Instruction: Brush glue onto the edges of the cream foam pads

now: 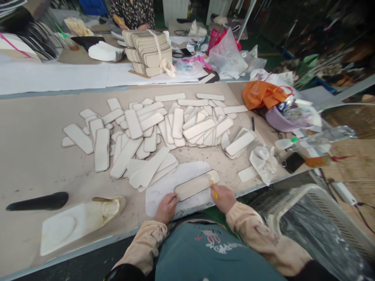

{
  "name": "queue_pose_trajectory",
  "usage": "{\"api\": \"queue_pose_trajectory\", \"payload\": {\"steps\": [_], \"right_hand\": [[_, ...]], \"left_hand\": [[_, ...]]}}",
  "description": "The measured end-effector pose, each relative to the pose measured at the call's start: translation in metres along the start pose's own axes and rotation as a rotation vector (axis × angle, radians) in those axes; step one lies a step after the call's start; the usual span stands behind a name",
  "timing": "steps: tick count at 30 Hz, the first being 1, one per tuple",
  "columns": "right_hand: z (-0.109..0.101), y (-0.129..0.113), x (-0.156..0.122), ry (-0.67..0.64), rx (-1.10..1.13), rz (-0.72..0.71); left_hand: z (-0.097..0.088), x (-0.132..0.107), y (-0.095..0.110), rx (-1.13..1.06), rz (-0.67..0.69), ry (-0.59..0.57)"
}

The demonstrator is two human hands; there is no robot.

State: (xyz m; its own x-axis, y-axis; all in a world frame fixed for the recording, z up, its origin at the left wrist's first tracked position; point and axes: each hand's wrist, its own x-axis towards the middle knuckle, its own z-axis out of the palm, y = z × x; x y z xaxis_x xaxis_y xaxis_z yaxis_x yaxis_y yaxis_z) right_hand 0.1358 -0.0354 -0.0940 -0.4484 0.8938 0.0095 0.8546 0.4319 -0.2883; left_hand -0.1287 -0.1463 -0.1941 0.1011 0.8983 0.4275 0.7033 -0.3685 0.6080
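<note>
A long rounded beige piece [197,184] lies on a white sheet [175,183] at the table's near edge. My left hand [166,208] presses on the piece's left end, fingers curled against it. My right hand [223,198] is closed round a small yellow-handled brush [214,191], whose tip touches the right end of the piece. A large heap of similar beige pieces [164,128] is spread over the middle of the table beyond my hands.
A white tray with a glue pot [79,218] and a black tool [41,201] sit at the near left. An orange bag [263,95], purple bowl [278,121] and bottles [319,138] crowd the right. A tied stack of pieces [149,52] and another person are farther back.
</note>
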Motion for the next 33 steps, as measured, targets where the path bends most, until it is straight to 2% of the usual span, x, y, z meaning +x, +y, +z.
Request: {"api": "queue_pose_trajectory", "payload": {"steps": [2,4,6,8,10,13,16,18,20,22,25,27,30,33], "right_hand": [[0.008,-0.031,-0.003,-0.067,-0.045,-0.142],[0.014,-0.061,-0.004,-0.127,0.032,-0.237],[0.019,-0.082,-0.002,-0.167,0.189,-0.272],[0.021,-0.089,-0.001,-0.196,0.372,-0.25],[0.021,-0.08,0.0,-0.21,0.539,-0.159],[0.014,-0.046,0.001,-0.16,0.691,0.062],[-0.001,-0.008,0.004,-0.044,0.683,0.248],[-0.012,0.003,0.006,0.015,0.656,0.32],[-0.017,-0.005,0.006,-0.001,0.679,0.331],[-0.013,-0.027,0.006,-0.097,0.75,0.266],[0.004,-0.065,0.006,-0.224,0.827,0.118],[0.015,-0.075,0.008,-0.247,0.833,0.067],[0.021,-0.059,0.011,-0.229,0.81,0.088],[0.01,-0.028,0.011,-0.14,0.739,0.203]], "left_hand": [[0.0,0.0,0.0,0.012,-0.008,0.016],[-0.001,0.001,0.001,0.017,-0.016,0.023],[-0.002,0.003,0.002,0.024,-0.029,0.014],[-0.002,0.003,0.003,0.033,-0.041,0.0],[-0.002,0.004,0.004,0.033,-0.047,-0.012],[-0.003,0.004,0.004,0.018,-0.055,-0.021],[-0.003,0.004,0.004,0.003,-0.061,-0.025],[-0.004,0.005,0.004,-0.002,-0.063,-0.028],[-0.004,0.005,0.005,0.001,-0.063,-0.03],[-0.004,0.005,0.005,0.01,-0.061,-0.033],[-0.002,0.004,0.004,0.027,-0.058,-0.043],[-0.002,0.003,0.004,0.036,-0.066,-0.053],[-0.002,0.002,0.005,0.032,-0.088,-0.062],[-0.003,0.004,0.005,0.014,-0.092,-0.056]]}}
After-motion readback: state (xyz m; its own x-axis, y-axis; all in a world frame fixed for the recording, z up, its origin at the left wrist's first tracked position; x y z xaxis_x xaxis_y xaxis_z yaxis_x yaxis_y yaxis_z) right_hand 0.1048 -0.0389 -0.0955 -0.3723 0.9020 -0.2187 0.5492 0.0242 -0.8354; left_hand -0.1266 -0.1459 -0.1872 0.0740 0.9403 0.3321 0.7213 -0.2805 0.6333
